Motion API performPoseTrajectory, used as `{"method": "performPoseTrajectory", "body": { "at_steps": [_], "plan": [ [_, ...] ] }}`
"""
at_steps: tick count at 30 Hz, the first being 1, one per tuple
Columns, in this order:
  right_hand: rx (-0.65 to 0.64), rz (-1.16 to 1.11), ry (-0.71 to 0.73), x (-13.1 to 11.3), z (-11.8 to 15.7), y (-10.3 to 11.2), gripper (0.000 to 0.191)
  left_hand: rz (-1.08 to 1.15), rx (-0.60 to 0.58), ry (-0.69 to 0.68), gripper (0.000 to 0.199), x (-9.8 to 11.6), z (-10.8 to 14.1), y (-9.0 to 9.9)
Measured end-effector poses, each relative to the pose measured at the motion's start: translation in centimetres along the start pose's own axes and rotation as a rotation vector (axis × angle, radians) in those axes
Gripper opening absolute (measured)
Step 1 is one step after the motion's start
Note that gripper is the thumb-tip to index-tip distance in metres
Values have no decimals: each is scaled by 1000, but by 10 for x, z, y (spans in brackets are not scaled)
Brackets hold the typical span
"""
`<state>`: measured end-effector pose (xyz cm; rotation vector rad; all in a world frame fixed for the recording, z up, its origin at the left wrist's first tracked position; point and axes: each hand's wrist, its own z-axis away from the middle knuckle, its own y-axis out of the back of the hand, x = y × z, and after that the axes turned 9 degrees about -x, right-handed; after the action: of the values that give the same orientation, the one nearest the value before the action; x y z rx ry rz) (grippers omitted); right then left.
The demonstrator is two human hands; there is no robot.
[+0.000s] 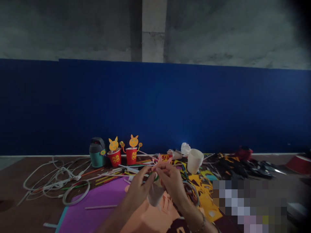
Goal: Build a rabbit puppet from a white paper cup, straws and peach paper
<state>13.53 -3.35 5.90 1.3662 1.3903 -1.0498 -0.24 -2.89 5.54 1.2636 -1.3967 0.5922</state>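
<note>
Both my hands meet near the middle of the table, above peach paper. My left hand has its thumb and fingers pressed together on a pink paper piece with pointed tips. From the other side my right hand pinches the same pink piece, with fingertips close to the left ones. Something small and green shows between the hands. Just below them is a white cup, partly covered by my fingers; whether a finger touches it is hidden.
Two red cups with orange paper animal heads stand at the back, beside a teal device. White cables lie left, purple paper in front. Another white cup and yellow paper scraps are right.
</note>
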Motion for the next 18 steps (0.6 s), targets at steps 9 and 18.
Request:
{"method": "performPoseTrajectory", "body": {
  "at_steps": [9,18],
  "plan": [
    [-70,83,39,2,4,-3,32,-23,15,18,35,-13,-8,1],
    [96,160,299,-10,20,4,23,91,123,45,28,-7,-11,11]
  ]
}}
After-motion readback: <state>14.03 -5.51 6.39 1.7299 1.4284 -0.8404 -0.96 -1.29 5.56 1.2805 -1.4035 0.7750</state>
